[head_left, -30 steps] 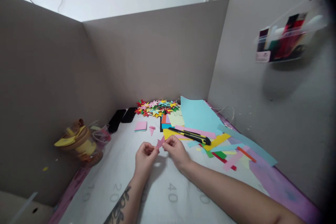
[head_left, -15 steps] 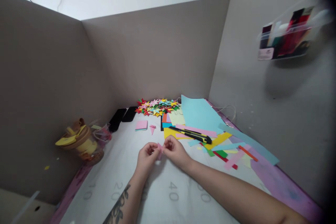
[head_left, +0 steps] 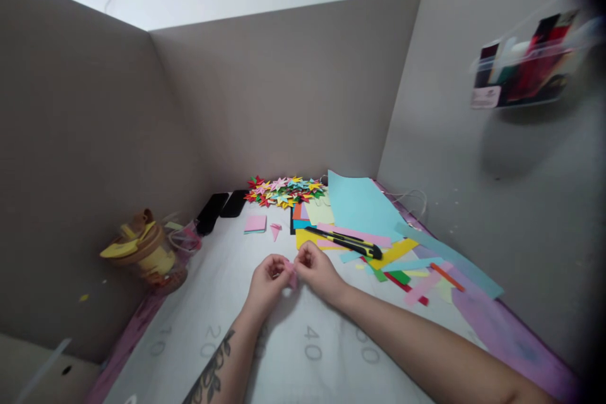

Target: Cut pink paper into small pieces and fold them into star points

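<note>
A small piece of folded pink paper (head_left: pixel 292 276) is pinched between my two hands, low over the white table sheet. My left hand (head_left: pixel 269 280) grips it from the left with thumb and fingers closed. On the other side, my right hand (head_left: pixel 318 271) has its fingertips closed at the paper's right edge. Just beyond them lies a folded pink paper piece (head_left: pixel 275 231), and left of that a stack of square paper sheets (head_left: pixel 255 223), pink on top. The fingers partly cover the held paper, so its exact shape is unclear.
A yellow-black utility knife (head_left: pixel 350 243) lies on coloured paper strips (head_left: pixel 402 265) at the right. Folded paper stars (head_left: pixel 284 192) are heaped at the back beside a light-blue sheet (head_left: pixel 362 205). Two dark phones (head_left: pixel 213 212) and a brown-yellow cup (head_left: pixel 146 252) stand left. Grey panels surround the table.
The held pink paper has turned slightly and shows more below the fingertips, a little to the right. Both hands stay nearly in place; the view has shifted slightly.
</note>
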The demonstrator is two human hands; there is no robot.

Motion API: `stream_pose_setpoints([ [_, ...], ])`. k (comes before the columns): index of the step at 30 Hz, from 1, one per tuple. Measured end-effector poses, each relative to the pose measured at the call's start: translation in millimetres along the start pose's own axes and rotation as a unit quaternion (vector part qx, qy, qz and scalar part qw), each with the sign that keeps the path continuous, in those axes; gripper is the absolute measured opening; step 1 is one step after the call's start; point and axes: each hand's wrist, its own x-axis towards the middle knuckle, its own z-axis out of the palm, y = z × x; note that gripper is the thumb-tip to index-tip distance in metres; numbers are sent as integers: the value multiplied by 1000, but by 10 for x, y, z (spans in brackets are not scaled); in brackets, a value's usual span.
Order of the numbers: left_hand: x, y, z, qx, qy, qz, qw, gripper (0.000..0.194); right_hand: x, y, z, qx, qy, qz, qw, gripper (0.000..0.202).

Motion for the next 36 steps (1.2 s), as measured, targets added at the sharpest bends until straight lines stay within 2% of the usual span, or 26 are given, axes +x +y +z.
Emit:
stream_pose_setpoints([
  [5, 28, -50, -17, 25, 27, 14, 999, 27, -1, 18, 19, -19, -23, -9, 1000, 15],
  [15, 45, -153, 13, -115, 99, -21, 988, 28, -14, 91, 189, 69, 0, 40, 997, 23],
  [24, 90, -72, -139, -189, 199, 8, 961, 39, -93, 197, 164, -9, -13, 24, 1000, 18],
  [29, 68, -71, -145, -201, 184, 13, 962, 36, -153, 135, 176, -85, -4, -36, 996, 14],
  [33, 22, -123, -76, -191, 161, 17, 968, 35, -192, 113, 237, -144, 22, -113, 983, 34],
  [36, -18, -171, -58, -171, 140, 24, 975, 35, -206, 97, 256, -166, 12, -144, 976, 40],
])
